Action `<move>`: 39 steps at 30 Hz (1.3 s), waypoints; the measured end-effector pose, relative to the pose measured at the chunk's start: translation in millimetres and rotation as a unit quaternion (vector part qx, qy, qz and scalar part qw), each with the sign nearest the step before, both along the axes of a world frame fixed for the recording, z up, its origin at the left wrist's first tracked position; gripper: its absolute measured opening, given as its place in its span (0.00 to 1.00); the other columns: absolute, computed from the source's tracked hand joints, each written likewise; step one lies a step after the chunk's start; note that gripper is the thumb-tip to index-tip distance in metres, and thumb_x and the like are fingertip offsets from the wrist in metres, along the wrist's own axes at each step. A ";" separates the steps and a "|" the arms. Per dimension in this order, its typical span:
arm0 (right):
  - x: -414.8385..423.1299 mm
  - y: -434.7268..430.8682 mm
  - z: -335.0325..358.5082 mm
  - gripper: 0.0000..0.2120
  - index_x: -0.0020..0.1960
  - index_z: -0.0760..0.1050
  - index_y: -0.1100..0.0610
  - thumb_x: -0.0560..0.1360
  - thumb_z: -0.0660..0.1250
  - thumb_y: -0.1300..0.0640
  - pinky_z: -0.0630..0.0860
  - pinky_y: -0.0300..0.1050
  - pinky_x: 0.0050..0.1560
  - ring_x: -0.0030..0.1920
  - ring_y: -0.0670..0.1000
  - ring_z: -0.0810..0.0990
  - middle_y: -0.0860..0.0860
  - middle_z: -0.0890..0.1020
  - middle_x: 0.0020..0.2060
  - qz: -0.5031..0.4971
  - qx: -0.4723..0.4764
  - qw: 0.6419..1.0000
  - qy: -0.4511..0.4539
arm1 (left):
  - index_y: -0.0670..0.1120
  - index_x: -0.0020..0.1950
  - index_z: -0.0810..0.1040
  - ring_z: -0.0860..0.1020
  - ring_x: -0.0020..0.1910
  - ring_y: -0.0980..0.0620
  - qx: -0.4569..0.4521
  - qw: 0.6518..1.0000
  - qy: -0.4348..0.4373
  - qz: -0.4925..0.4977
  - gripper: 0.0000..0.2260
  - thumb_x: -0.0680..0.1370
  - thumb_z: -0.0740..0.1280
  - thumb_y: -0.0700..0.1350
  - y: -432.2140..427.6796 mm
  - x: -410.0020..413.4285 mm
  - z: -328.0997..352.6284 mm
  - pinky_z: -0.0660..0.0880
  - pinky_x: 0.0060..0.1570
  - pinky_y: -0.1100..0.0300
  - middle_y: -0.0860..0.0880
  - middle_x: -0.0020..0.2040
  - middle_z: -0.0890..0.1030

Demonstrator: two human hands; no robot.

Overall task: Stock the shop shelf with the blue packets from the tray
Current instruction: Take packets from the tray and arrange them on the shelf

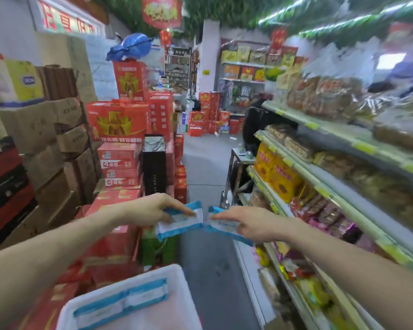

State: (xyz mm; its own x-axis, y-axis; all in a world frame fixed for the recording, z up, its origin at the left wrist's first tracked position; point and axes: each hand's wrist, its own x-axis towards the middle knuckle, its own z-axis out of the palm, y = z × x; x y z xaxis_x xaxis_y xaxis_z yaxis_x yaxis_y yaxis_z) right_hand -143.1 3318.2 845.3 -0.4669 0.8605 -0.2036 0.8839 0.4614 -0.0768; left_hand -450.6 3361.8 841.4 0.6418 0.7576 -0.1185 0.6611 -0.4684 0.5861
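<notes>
Left hand (150, 208) pinches one blue packet (180, 221), right hand (250, 225) pinches another packet (224, 226), both held over the aisle, more packets (122, 303) lying in the white tray (177, 277) below.

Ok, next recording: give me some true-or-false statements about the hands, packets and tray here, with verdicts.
1. The left hand holds the left packet, the right hand the right packet. True.
2. The tray is empty. False: blue tray packets lie in it.
3. The shelf is on the person's right. True.
4. The red boxes are stacked on the right. False: they stand on the left.
5. Both held packets rest on the shelf. False: they are held over the aisle.
</notes>
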 end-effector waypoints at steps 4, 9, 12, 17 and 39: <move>114.2 -53.1 83.5 0.35 0.77 0.58 0.31 0.79 0.60 0.61 0.74 0.51 0.60 0.64 0.50 0.75 0.44 0.73 0.65 -0.072 0.048 0.996 -0.024 | 0.68 0.67 0.78 0.78 0.61 0.65 0.042 0.994 -0.018 -0.103 0.28 0.80 0.66 0.35 11.8 124.7 81.0 0.74 0.64 0.63 0.67 0.64 0.79; 258.0 -162.3 170.4 0.38 0.79 0.56 0.32 0.79 0.61 0.63 0.72 0.53 0.60 0.64 0.53 0.73 0.47 0.72 0.61 -0.179 0.117 0.972 -0.094 | 0.68 0.67 0.78 0.75 0.64 0.66 0.088 0.962 -0.052 -0.253 0.27 0.82 0.64 0.34 -16.7 306.2 155.5 0.74 0.62 0.64 0.73 0.66 0.75; 338.5 -240.6 210.3 0.38 0.80 0.57 0.35 0.78 0.61 0.64 0.69 0.49 0.62 0.65 0.53 0.70 0.49 0.71 0.63 -0.247 0.168 0.944 -0.141 | 0.67 0.66 0.79 0.76 0.57 0.69 0.107 0.939 -0.076 -0.317 0.27 0.83 0.63 0.34 -54.0 416.2 191.1 0.72 0.50 0.73 0.73 0.62 0.74; 445.8 -383.2 257.4 0.39 0.74 0.52 0.22 0.79 0.60 0.61 0.74 0.59 0.60 0.59 0.52 0.73 0.46 0.73 0.58 -0.352 0.204 0.902 -0.144 | 0.69 0.64 0.80 0.74 0.60 0.62 0.139 0.889 -0.083 -0.428 0.28 0.83 0.61 0.35 -140.8 579.7 238.3 0.70 0.50 0.76 0.66 0.67 0.73; 608.5 -686.9 216.5 0.40 0.69 0.67 0.24 0.76 0.61 0.69 0.71 0.53 0.68 0.64 0.51 0.71 0.43 0.73 0.65 -0.622 0.127 0.771 -0.047 | 0.63 0.68 0.80 0.71 0.69 0.63 0.171 0.735 -0.126 -0.644 0.31 0.80 0.60 0.28 -428.4 885.0 279.1 0.68 0.68 0.70 0.63 0.74 0.72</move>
